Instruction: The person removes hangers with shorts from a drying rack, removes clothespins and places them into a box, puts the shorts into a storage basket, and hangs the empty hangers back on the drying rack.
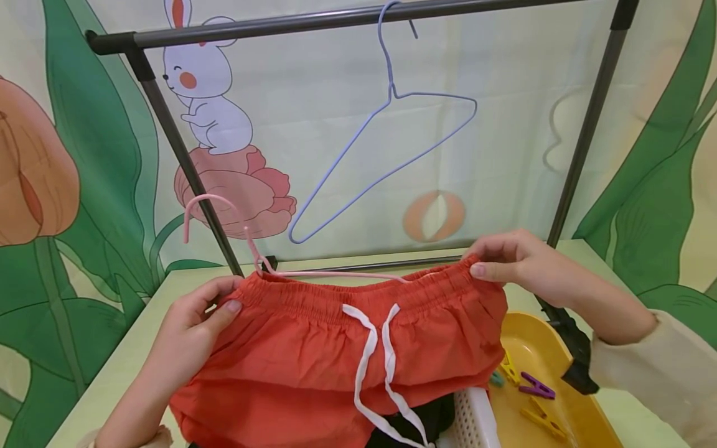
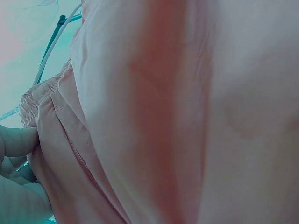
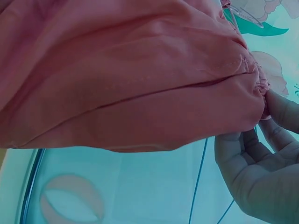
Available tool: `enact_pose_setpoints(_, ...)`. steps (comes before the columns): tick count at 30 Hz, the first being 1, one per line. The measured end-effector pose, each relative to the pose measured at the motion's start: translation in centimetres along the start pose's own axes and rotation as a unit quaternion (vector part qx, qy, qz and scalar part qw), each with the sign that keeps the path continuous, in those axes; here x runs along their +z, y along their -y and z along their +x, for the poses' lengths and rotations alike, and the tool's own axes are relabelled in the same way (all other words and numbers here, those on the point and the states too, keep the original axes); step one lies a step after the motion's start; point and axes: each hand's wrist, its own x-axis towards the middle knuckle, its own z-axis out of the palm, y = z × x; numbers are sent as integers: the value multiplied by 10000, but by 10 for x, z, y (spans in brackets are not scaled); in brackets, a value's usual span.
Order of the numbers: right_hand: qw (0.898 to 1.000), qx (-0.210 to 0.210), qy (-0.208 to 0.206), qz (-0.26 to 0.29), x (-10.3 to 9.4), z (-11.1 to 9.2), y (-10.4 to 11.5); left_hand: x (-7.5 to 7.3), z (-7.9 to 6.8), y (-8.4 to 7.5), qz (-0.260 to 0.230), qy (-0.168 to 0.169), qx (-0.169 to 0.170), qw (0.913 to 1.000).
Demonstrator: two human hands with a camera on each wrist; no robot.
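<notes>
Red shorts [image 1: 313,348] with an elastic waistband and a white drawstring [image 1: 366,367] hang between both hands in the head view. My left hand [image 1: 190,330] pinches the waistband's left end between thumb and fingers. At the other end, my right hand [image 1: 518,264] pinches the waistband the same way. A pink hanger [image 1: 336,274] lies inside the waist, its hook standing out at the upper left; its lower part is hidden by the cloth. Both wrist views are mostly filled by the shorts' fabric [image 3: 163,107], with fingertips at the waistband edge.
A blue wire hanger [image 1: 358,190] hangs from the dark rack bar [image 1: 280,25]. At the lower right, a yellow tray [image 1: 582,398] holds several clothespins [image 1: 536,386] beside a white perforated basket [image 1: 476,417]. Dark cloth [image 1: 431,417] shows below the shorts.
</notes>
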Motion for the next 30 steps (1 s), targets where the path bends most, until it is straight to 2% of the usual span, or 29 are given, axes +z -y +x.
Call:
enact_pose_setpoints(8, 9993, -32, 69, 355, 3, -3, -9, 1, 0, 3, 12, -14, -39, 10000)
enact_pose_setpoints(20, 9992, -113, -89, 382, 5, -9, -21, 3, 0, 5, 144, -102, -67, 9998)
enact_pose_setpoints(26, 9979, -325, -57, 559, 6, -12, -30, 2, 0, 5, 266, -78, -252, 9993)
enact_pose_setpoints(30, 9966, -301, 52, 759, 8, -12, -34, 1, 1, 5, 243, -98, -288, 9992)
